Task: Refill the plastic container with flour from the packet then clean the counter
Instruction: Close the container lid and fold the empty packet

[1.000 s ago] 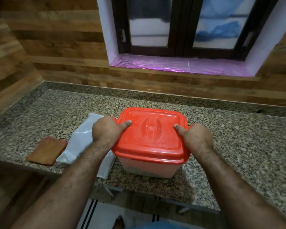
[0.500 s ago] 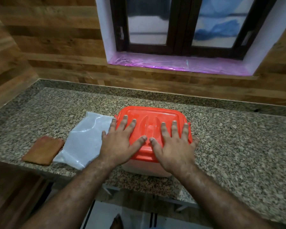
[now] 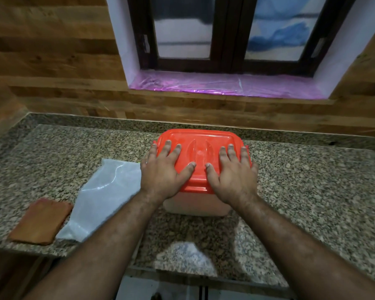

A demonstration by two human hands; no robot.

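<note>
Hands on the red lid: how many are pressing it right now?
2. The left hand lies flat on the left half of the red lid; the right hand lies flat on its right half, fingers spread. None hidden.

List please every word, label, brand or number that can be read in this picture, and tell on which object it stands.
None can be read.
Red lid: only a moulded handle shape, no lettering.
Flour packet: plain pale plastic, no print visible.
Brown cloth: no label.
Left hand and right hand lie flat on the lid and cover parts of it; any text under them is hidden.
</note>
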